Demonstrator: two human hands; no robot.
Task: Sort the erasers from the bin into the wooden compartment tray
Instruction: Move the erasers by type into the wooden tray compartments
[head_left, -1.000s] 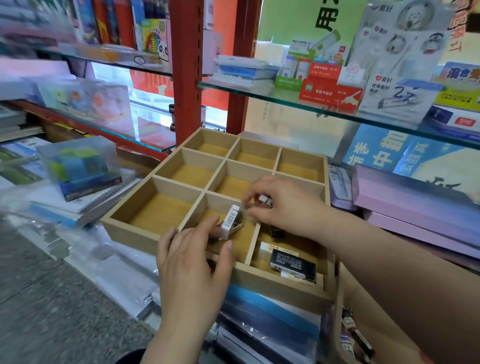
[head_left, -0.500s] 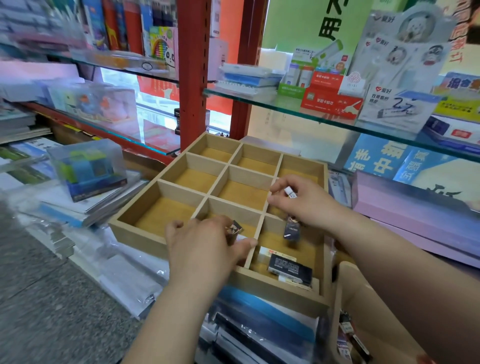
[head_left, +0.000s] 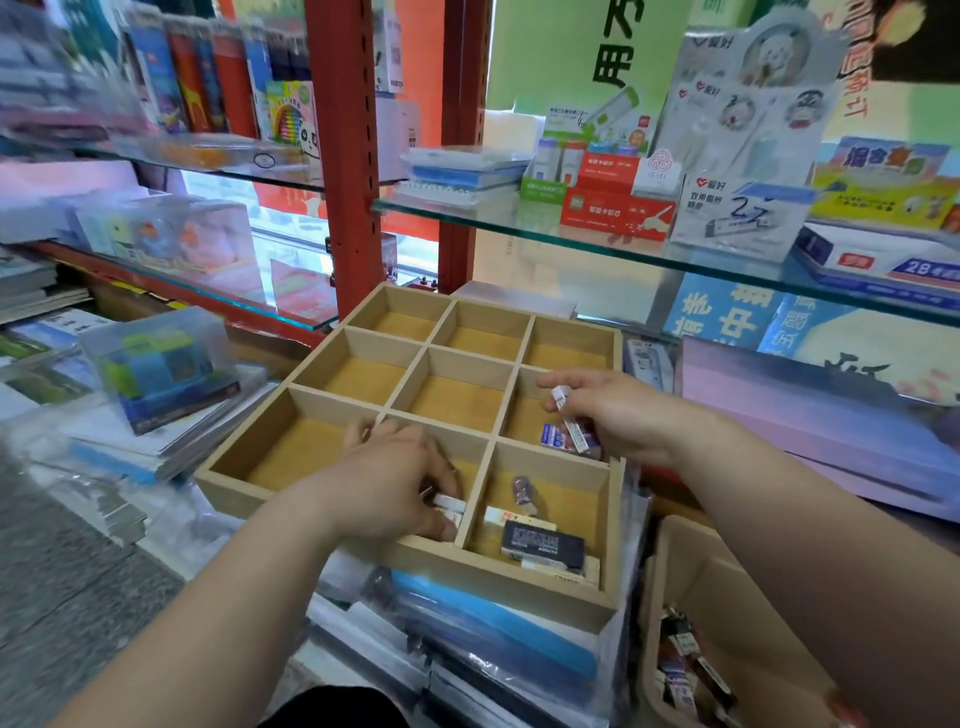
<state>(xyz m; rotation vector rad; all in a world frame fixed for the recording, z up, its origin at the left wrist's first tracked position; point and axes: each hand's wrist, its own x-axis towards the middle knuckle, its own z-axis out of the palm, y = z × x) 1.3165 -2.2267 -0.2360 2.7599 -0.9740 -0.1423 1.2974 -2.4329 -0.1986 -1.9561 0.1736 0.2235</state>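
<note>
The wooden compartment tray (head_left: 332, 343) lies on stacked stationery under a glass shelf. My left hand (head_left: 395, 478) reaches into the near middle compartment and its fingers rest on a white eraser (head_left: 451, 505). My right hand (head_left: 618, 415) hovers over the right middle compartment and pinches a small white eraser (head_left: 559, 397), with more small erasers (head_left: 569, 437) under its fingers. The near right compartment holds a black eraser (head_left: 543, 545), a small dark eraser (head_left: 522, 491) and white ones. The tan bin (head_left: 727, 587) with several erasers (head_left: 685, 670) stands at the lower right.
A glass shelf (head_left: 597, 244) loaded with boxes overhangs the tray's far side. A red shelf post (head_left: 340, 156) rises behind the tray. A clear box (head_left: 156, 364) sits on book stacks to the left. Purple flat boxes (head_left: 810, 415) lie to the right.
My right hand has moved back from the near right compartment to the right middle one, leaving a small dark eraser behind. My left hand has pushed down into the near middle compartment.
</note>
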